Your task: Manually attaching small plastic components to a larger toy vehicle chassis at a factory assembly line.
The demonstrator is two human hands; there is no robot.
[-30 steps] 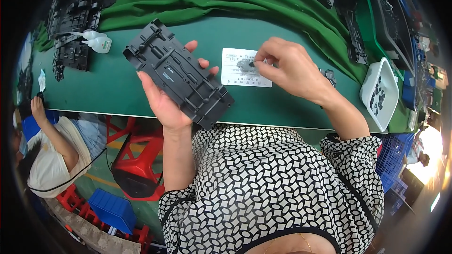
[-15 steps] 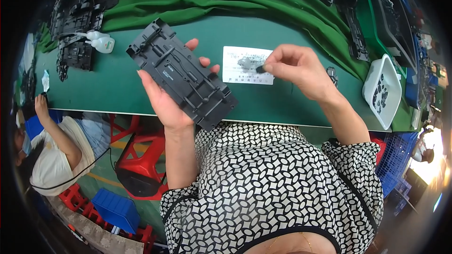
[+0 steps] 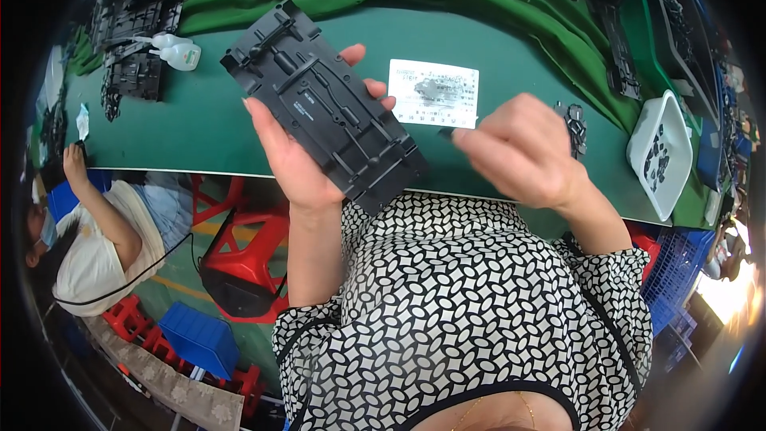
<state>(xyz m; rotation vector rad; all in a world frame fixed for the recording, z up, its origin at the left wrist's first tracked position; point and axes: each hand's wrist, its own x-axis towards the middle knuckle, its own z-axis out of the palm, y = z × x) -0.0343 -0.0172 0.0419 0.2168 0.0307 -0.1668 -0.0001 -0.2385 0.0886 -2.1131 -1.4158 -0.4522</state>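
My left hand (image 3: 291, 172) is wrapped round a long black moulded plastic chassis (image 3: 319, 108). Its ribbed face is turned up, and it tilts above the table's near edge, far end to the left. Closed in a pinch, my right hand (image 3: 527, 160) grips a small black plastic piece (image 3: 447, 132); the piece's exact kind cannot be made out. Just beyond that piece lies a white printed card (image 3: 435, 84) with a grey smudge in its middle. Fingertips of the right hand are slightly blurred and close to the card's near right corner.
White squeeze bottles (image 3: 179, 53) stand at the left by stacked black parts (image 3: 136, 72). Right of my right hand lie small black pieces (image 3: 575, 124) and a white tray (image 3: 674, 161) holding more. Bunched green cloth (image 3: 335, 0) crosses the back. Another person (image 3: 104, 247) sits at left.
My right hand has drawn back from over the card toward me with the small piece in it, turning knuckles up. The whole view has shifted slightly; the chassis stays in my left hand.
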